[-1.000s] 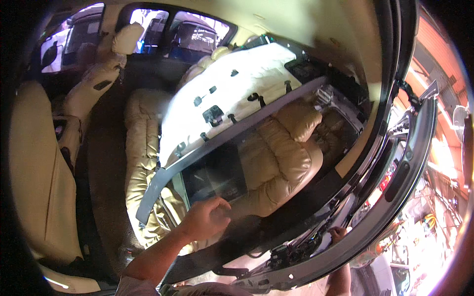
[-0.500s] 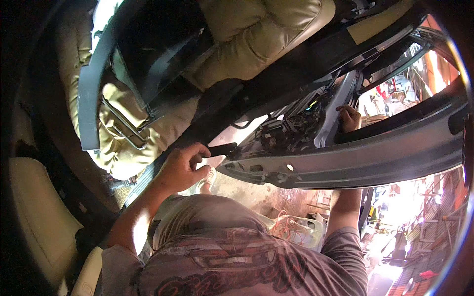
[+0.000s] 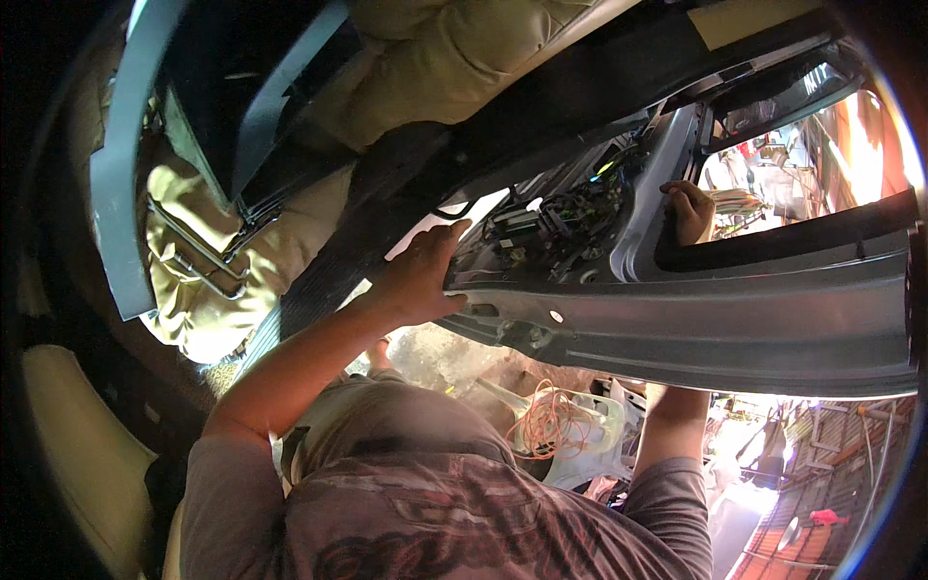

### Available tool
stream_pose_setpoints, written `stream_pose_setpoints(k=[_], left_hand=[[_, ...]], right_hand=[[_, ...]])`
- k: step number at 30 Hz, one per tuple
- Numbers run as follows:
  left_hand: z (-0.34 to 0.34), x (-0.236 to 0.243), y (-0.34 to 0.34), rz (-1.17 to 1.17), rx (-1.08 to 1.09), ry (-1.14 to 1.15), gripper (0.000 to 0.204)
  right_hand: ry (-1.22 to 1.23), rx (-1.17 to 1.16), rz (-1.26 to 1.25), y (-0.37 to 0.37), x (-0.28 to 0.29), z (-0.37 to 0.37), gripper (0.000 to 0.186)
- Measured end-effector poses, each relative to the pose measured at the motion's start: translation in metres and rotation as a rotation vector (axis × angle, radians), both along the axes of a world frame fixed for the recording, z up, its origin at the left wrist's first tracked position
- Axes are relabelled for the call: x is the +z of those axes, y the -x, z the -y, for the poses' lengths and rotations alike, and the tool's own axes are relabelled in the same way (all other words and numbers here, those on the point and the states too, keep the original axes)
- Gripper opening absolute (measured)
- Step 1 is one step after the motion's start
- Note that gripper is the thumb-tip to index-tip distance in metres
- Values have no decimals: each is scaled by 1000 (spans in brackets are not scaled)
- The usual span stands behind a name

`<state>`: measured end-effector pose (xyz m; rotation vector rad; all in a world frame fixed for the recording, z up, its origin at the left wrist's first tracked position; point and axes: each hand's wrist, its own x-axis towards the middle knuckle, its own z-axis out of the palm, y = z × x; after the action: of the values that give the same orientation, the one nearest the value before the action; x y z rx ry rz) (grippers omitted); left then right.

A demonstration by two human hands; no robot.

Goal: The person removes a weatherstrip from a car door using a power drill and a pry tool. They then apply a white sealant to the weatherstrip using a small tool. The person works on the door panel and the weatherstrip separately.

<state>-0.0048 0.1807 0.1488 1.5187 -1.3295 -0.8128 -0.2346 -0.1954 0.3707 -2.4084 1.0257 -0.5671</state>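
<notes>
My left hand [image 3: 420, 275] just spread wide at the end of the gray car door [image 3: 715, 329], near the tan seat [image 3: 464, 63]. My right hand [image 3: 688, 215] curls by its window frame [image 3: 662, 184]; I can't tell if it grips. So 2 hands are there.

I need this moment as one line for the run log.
left hand: spread, at end of car door | right hand: curled, at window frame | orange cord: loosely coiled

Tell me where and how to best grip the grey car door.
Probably by the window frame, right hand through it from the outer side, left hand at the left end of the door: it is long, and the frame offers a graspable edge.
</notes>
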Motion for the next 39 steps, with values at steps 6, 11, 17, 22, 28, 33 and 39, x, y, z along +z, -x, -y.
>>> stream_pose_setpoints(k=[6,11,17,22,28,33,39], left_hand=[[61,5,20,94,-104,-83,148],[113,-8,36,53,-84,129,147],[132,-12,29,28,-142,195,138],[135,-4,23,-54,-161,184,128],[149,-8,15,-112,-164,267,117],[166,2,5,-115,-293,266,113],[171,-5,4,-112,-283,312,113]], right_hand=[[23,-3,-30,-7,-2,-3,26],[-43,-51,51,-1,-1,-6,27],[-123,-83,45,-3,4,-11,26],[-62,-72,47,-9,2,-13,26],[-73,-52,91,-8,0,-14,23],[-46,-62,54,-2,4,-12,25],[-33,-60,53,-9,2,-10,26]])
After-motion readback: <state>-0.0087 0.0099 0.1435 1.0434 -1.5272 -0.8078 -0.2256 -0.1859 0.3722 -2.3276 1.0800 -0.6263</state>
